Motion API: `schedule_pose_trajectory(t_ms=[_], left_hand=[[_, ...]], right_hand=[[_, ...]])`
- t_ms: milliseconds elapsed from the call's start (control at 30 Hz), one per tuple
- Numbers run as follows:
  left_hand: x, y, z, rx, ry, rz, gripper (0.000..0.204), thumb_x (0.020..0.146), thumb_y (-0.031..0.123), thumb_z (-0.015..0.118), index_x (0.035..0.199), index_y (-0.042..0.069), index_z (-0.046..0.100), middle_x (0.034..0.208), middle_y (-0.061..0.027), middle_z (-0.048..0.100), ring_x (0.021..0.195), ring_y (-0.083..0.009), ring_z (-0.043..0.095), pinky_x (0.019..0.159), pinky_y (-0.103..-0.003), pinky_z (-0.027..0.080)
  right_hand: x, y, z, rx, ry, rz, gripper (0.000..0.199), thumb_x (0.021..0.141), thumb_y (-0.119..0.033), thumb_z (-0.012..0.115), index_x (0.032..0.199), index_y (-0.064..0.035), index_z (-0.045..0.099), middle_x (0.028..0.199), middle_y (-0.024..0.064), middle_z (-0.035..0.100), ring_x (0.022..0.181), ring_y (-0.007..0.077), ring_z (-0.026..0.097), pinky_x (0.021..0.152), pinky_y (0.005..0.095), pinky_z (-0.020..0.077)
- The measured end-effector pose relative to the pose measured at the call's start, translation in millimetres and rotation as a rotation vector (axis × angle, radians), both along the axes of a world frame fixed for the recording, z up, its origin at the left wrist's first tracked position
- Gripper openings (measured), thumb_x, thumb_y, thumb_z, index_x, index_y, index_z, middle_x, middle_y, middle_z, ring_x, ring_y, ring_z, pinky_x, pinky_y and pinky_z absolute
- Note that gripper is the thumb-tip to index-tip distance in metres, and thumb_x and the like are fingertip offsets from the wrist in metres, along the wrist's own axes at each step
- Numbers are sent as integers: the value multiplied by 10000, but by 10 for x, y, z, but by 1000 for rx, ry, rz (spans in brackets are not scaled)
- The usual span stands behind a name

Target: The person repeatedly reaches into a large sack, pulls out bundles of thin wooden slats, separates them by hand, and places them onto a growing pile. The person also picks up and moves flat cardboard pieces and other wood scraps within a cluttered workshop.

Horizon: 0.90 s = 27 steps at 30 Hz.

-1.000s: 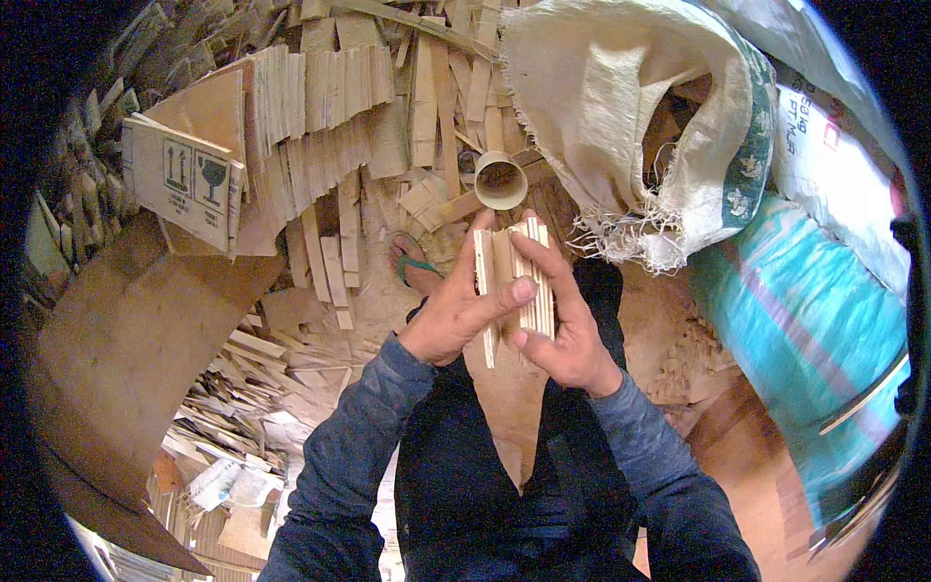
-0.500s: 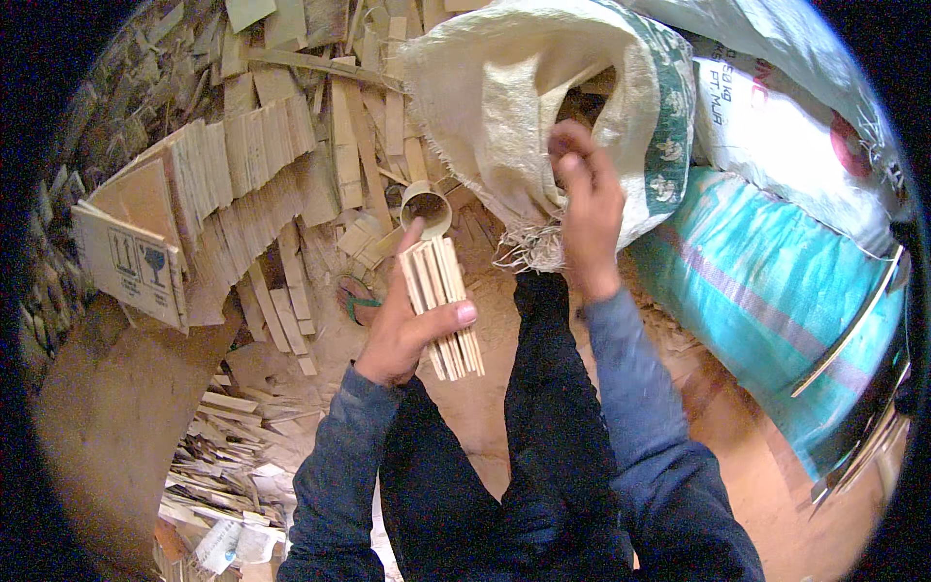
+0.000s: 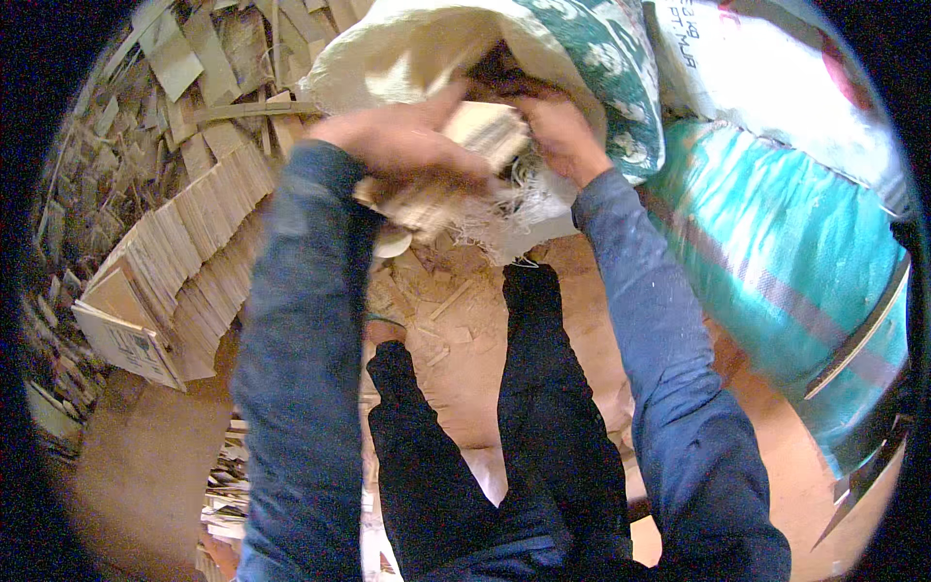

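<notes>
My left hand, blurred, is closed around a stack of thin wooden slats at the mouth of a pale woven sack. Some slats show below the palm as well. Close to the stack's far right end is my right hand, over the sack's dark opening. Its fingertips are in shadow and smeared, so what they grip is unclear. Frayed threads hang from the sack's near edge, under both hands. A beige ring-shaped piece peeks out below the slats, mostly covered.
To the left stands a long row of thin wooden pieces with a cardboard piece at its near end. Loose wood scraps lie behind it. A turquoise sack and a white sack sit at the right.
My left hand has carried the slats forward and up to the sack's mouth. My right hand has shifted slightly left, nearer the stack. The view has tilted and the sack appears higher.
</notes>
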<state>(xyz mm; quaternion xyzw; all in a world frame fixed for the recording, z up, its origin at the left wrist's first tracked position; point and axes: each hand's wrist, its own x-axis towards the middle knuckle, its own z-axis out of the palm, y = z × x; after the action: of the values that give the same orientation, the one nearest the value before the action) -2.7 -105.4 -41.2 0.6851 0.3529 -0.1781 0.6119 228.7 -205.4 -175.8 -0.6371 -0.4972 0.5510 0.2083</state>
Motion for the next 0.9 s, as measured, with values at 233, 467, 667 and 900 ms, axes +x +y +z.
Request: schedule_pose_trajectory(t_ms=[233, 467, 667, 900], left_hand=[[-284, 243, 364, -169, 65, -12, 1135, 639, 396, 816, 1521, -5, 226, 1345, -213, 530, 1222, -266, 515, 1049, -321, 384], [-617, -232, 452, -137, 140, 259, 1171, 655, 287, 836, 1536, -20, 128, 1424, -230, 432, 1302, -282, 441, 1106, -321, 313], [-741, -714, 525, -300, 36, 449, 1168, 674, 263, 820, 1549, 10, 88, 1456, -225, 399, 1339, -274, 400, 1129, -339, 280], [-774, -1132, 418, -484, -128, 851, 1128, 701, 297, 754, 1567, 66, 69, 1412, -138, 412, 1265, -238, 441, 1088, -323, 322]], right_hand=[[-756, -385, 756, 176, -171, -316, 361, 818, -155, 707, 1149, -19, 666, 1002, 125, 715, 886, 218, 680, 820, 317, 522], [-962, -631, 905, 246, -134, -485, 266, 813, -112, 722, 1062, -25, 687, 981, 140, 713, 898, 265, 689, 805, 346, 520], [-923, -757, 1063, 330, -160, -529, 212, 813, -67, 717, 1020, -33, 694, 938, 132, 696, 859, 276, 673, 785, 353, 517], [-808, -885, 1408, 478, -445, -532, 195, 808, -45, 719, 999, -12, 691, 937, 135, 692, 898, 256, 662, 839, 330, 494]])
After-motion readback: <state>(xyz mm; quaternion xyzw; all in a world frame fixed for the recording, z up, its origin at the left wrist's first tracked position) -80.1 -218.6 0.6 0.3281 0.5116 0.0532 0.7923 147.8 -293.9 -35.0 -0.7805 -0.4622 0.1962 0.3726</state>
